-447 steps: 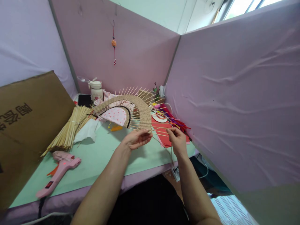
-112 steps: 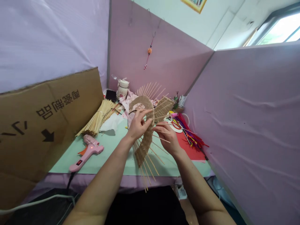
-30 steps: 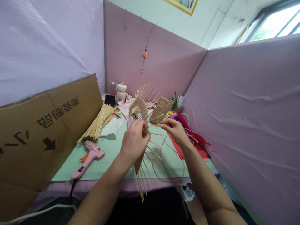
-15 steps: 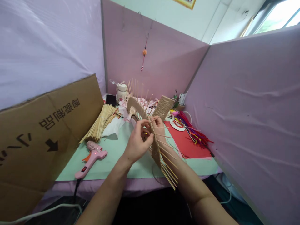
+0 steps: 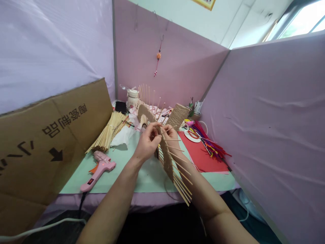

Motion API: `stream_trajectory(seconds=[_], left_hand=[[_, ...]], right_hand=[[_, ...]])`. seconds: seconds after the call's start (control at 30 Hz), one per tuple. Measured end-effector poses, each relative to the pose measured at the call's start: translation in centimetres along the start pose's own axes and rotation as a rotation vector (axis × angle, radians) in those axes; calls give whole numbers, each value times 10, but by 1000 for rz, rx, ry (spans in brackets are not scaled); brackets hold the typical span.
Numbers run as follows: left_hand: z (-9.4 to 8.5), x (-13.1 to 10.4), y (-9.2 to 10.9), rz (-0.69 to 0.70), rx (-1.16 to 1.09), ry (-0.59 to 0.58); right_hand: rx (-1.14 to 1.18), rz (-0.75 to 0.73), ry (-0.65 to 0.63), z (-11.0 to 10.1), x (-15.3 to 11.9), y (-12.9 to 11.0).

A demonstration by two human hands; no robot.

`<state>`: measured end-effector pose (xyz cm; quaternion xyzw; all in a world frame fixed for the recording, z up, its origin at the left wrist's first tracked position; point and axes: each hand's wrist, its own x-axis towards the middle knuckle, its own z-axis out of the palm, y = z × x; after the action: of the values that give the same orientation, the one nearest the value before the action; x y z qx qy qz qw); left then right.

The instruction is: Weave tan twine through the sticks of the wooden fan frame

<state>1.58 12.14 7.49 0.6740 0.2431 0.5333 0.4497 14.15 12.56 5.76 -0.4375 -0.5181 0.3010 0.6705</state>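
Note:
A ring-shaped woven band (image 5: 167, 161) of brown twine, with thin wooden sticks (image 5: 182, 189) fanning out from it, is held up on edge over the table. My left hand (image 5: 147, 144) pinches the band's upper edge from the left, thumb and fingers pressed together. From behind and to the right, my right hand (image 5: 171, 135) has its fingers closed on the same band among the sticks. The band partly covers the right fingers. A loose loop of twine hangs below the ring. Whether either hand also pinches a strand is too small to tell.
To the left lie a pink glue gun (image 5: 100, 171), a bundle of thin sticks (image 5: 108, 132) and a tall cardboard sheet (image 5: 58, 145). Behind stand a white jar (image 5: 132, 98) and a twine-wrapped board (image 5: 178, 116). Red sheets (image 5: 203, 157) and colourful pipe cleaners (image 5: 210, 142) lie right.
My left hand has moved slightly up along the band, and its fingers have drawn closer to my right hand. The ring stays nearly in place; the view has shifted slightly.

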Motion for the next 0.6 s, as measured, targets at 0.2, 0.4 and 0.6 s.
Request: stream_trajectory(seconds=[0.2, 0.4, 0.6], left_hand=[[0, 2, -3, 29, 58, -2], [5, 13, 5, 114, 253, -60], [5, 14, 2, 151, 239, -105]], right_hand=[[-175, -62, 5, -10, 9, -3], [-220, -238, 274, -1, 9, -13], [-193, -209, 314, 7, 1, -5]])
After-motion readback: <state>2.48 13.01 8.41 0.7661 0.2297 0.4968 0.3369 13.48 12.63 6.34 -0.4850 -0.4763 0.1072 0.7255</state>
